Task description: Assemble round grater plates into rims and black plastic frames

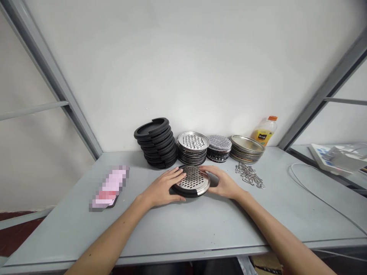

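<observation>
A round metal grater disc (192, 179) with slotted holes lies at the middle of the table, set in a black round holder (187, 193). My left hand (164, 186) grips its left side, fingers on top of the disc and thumb near the front edge. My right hand (223, 183) curls around the right rim, thumb at the front and fingers at the back. Just behind stand a stack of black round holders (159, 145), a stack of coarse grater discs (192, 151) and a stack of finer grater discs (219, 147).
Plain metal discs (247, 151) are stacked to the right, with a drink bottle (265, 131) behind them. A pile of small metal clips (250, 175) lies in front. A phone (110, 189), blurred out, is at left. A white cable (315, 191) crosses the table's (177, 233) right side.
</observation>
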